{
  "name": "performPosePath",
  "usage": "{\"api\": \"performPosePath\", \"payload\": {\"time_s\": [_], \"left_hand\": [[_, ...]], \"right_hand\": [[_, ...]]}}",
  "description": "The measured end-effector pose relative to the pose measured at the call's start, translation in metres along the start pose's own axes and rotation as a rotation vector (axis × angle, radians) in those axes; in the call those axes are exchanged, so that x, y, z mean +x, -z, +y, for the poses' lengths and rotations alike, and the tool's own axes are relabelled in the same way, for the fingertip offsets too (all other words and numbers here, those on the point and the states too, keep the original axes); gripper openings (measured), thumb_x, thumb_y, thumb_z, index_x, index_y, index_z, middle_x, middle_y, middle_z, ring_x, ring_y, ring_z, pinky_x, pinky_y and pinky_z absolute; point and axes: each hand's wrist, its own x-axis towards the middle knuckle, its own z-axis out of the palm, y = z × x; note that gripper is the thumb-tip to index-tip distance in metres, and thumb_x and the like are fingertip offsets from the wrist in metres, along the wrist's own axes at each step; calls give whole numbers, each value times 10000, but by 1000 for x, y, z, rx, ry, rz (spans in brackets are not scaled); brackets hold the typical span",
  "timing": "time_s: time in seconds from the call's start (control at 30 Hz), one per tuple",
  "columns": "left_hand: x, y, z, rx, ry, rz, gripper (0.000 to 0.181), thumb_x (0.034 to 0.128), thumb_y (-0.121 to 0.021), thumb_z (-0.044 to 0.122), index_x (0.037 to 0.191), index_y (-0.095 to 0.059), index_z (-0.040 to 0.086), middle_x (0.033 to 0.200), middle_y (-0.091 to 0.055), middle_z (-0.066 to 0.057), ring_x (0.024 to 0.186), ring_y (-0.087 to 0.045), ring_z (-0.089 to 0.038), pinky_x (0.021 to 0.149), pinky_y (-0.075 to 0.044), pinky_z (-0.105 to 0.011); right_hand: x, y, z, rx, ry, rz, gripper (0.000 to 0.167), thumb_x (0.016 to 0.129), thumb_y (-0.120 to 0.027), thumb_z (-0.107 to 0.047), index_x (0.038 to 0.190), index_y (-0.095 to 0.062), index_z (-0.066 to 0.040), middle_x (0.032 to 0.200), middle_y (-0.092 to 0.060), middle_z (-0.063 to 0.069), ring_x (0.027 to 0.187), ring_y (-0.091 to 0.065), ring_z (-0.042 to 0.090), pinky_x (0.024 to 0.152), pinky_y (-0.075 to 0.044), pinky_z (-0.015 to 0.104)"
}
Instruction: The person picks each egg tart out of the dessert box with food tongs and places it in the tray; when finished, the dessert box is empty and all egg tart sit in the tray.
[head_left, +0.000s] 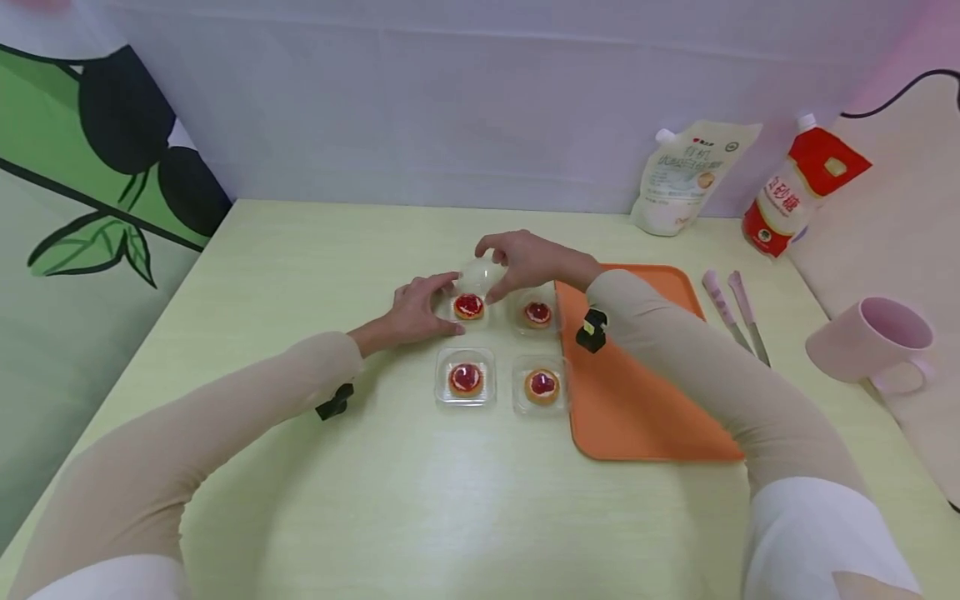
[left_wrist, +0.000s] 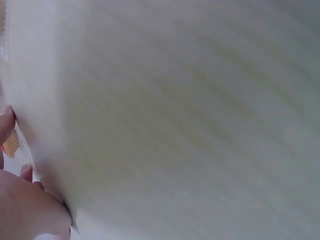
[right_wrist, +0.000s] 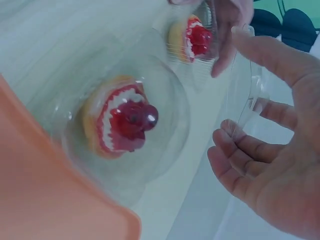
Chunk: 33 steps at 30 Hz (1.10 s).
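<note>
My right hand pinches a clear plastic lid by its edges, thumb on one side and fingers on the other. The lid stands tilted up at the back of a clear box holding a red-topped tart. Around that box's left side, my left hand holds it between thumb and fingers. To its right is another boxed tart under a domed cover. Two more boxed tarts are nearer the front.
An orange tray lies right of the boxes, partly under my right arm. Beyond it are two pink-handled utensils and a pink mug on its side. A white pouch and a red-and-white pouch stand at the back right.
</note>
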Motion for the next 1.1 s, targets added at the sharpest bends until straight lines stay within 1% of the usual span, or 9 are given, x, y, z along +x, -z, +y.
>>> {"api": "performPosePath", "payload": {"time_s": [0.2, 0.47, 0.6, 0.77, 0.87, 0.93, 0.97, 1.03, 1.1], "left_hand": [[2, 2, -3, 17, -27, -23, 897, 789, -842, 247, 1536, -361, 126, 1358, -546, -126, 1292, -405, -320, 1163, -112, -585], [4, 3, -5, 20, -53, -51, 967, 766, -861, 259, 1561, -320, 167, 1392, -536, -125, 1317, -392, -332, 1154, -134, -596], [2, 7, -6, 21, -38, -81, 1031, 759, -871, 311, 1585, -261, 215, 1451, -480, -119, 1362, -359, -340, 1157, -147, -605], [0, 18, -10, -50, 5, -154, 1096, 756, -875, 339, 1604, -186, 262, 1544, -374, -152, 1439, -289, -372, 1181, -176, -614], [1, 27, -8, -119, 10, -173, 1075, 783, -861, 304, 1607, -173, 246, 1577, -329, -177, 1481, -246, -384, 1186, -184, -619], [3, 33, -3, -127, -4, -137, 1024, 810, -839, 287, 1602, -191, 246, 1576, -335, -172, 1486, -236, -381, 1179, -175, -639], [5, 35, -1, -111, -31, -97, 991, 826, -826, 274, 1598, -206, 238, 1564, -353, -175, 1473, -248, -386, 1172, -172, -646], [8, 38, 6, -28, -108, 23, 911, 857, -794, 247, 1584, -246, 228, 1515, -411, -170, 1433, -290, -385, 1150, -185, -645], [12, 39, 14, 90, -188, 173, 834, 893, -754, 224, 1572, -270, 220, 1436, -479, -159, 1367, -349, -374, 1113, -224, -622]], "right_hand": [[-11, 10, 2, 22, -12, 72, 736, 807, -838, -298, 1423, -478, -118, 1364, -556, 175, 1255, -516, 301, 1050, -450, 459], [-16, 10, 10, 58, -18, 63, 746, 831, -817, -279, 1458, -445, -120, 1405, -527, 178, 1315, -491, 314, 1101, -414, 459], [-16, 11, 12, 66, -21, 62, 742, 845, -804, -300, 1463, -438, -115, 1418, -525, 188, 1330, -497, 325, 1105, -416, 465], [-17, 12, 13, 102, -18, 59, 716, 877, -765, -346, 1469, -431, -121, 1423, -532, 196, 1341, -500, 329, 1107, -413, 481], [-19, 11, 14, 185, -12, 63, 657, 916, -713, -368, 1464, -437, -134, 1403, -559, 186, 1324, -523, 315, 1100, -418, 476], [-20, 12, 14, 271, -9, 66, 626, 948, -669, -373, 1472, -426, -130, 1386, -579, 182, 1307, -539, 322, 1087, -425, 487], [-20, 12, 15, 318, -10, 70, 612, 963, -644, -377, 1476, -419, -132, 1379, -587, 168, 1300, -545, 324, 1081, -430, 489], [-20, 14, 16, 422, -11, 79, 599, 992, -595, -378, 1491, -396, -114, 1360, -598, 173, 1284, -553, 349, 1072, -435, 506], [-20, 15, 15, 515, -15, 85, 578, 1020, -537, -385, 1502, -380, -106, 1368, -589, 181, 1283, -550, 370, 1062, -448, 509]]}}
